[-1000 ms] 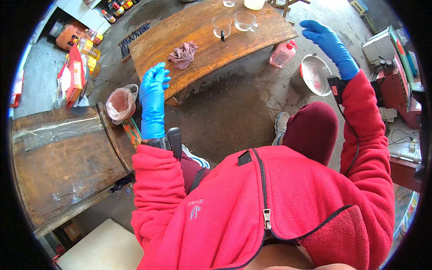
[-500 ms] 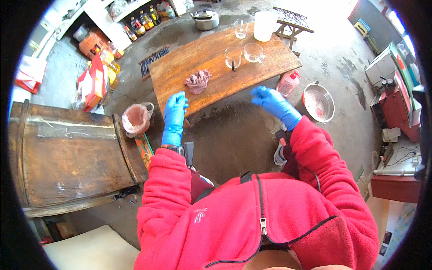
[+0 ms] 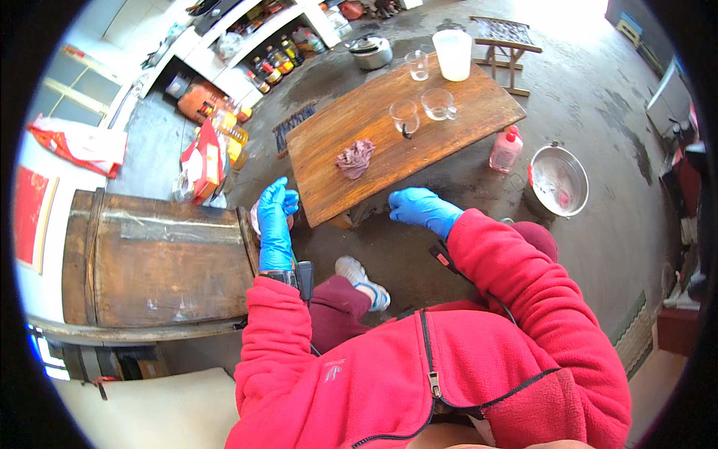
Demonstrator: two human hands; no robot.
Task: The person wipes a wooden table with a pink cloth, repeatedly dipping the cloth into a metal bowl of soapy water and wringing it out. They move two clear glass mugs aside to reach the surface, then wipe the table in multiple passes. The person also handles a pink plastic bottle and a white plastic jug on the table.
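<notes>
Both my hands wear blue gloves and hang in the air short of the wooden table's near edge. My left hand [image 3: 276, 224] is near the table's left corner, fingers loosely bent and apart, holding nothing. My right hand [image 3: 425, 210] points leftward below the table's front edge, its fingers loosely curved, nothing seen in it. On the low wooden table [image 3: 329, 185] lies a crumpled mauve cloth [image 3: 354, 159]. Farther back stand a glass cup [image 3: 404, 116] with a small black item by it, a glass mug [image 3: 437, 104], another glass cup [image 3: 417, 66] and a translucent plastic pitcher [image 3: 452, 56].
Right of the table are a pink pump bottle [image 3: 506, 151] and a metal basin [image 3: 582, 176] on the floor. A folding stool [image 3: 502, 46] and a lidded pot [image 3: 370, 54] stand beyond. A wooden cabinet [image 3: 168, 280] is at left, partly hiding a bin beside my left hand.
The view has shifted, so the table appears farther right. My right hand has come in toward my left, its fingers more curled. One shoe now shows between my arms. The tabletop things stay put.
</notes>
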